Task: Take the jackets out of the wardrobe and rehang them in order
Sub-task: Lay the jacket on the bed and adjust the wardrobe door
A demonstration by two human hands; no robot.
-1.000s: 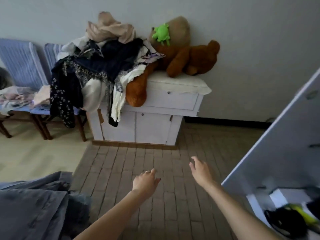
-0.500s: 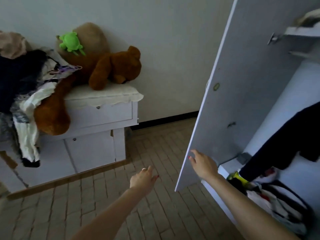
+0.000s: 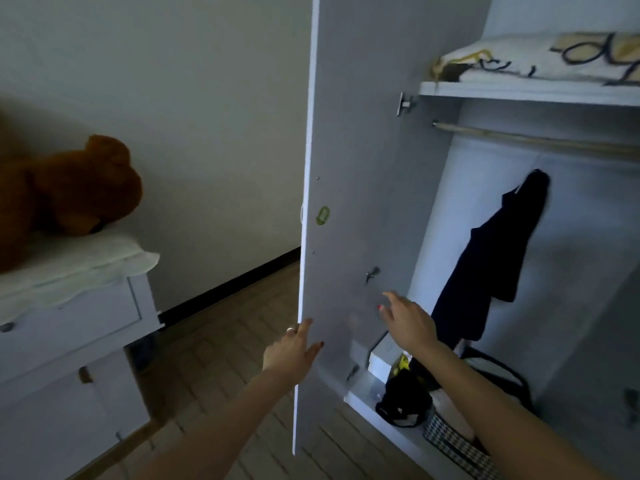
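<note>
The white wardrobe stands with its door (image 3: 356, 168) swung out toward me. Inside, a dark jacket (image 3: 485, 265) hangs against the back wall, below a bare wooden rail (image 3: 533, 140). My left hand (image 3: 292, 351) is at the door's outer edge, fingers straight and thumb against the inner face. My right hand (image 3: 408, 322) reaches forward inside the doorway with fingers spread, holding nothing, just left of the jacket's lower hem.
A folded patterned blanket (image 3: 540, 64) lies on the wardrobe's top shelf. Bags, a white box (image 3: 384, 358) and a checked bag (image 3: 453, 441) crowd the wardrobe floor. A white cabinet (image 3: 69, 323) with a brown teddy bear (image 3: 69, 192) stands at the left.
My view swung right from the clothes pile to the wardrobe's inside. My left hand came up to the door's edge, and my right hand moved past the door toward the jacket.
</note>
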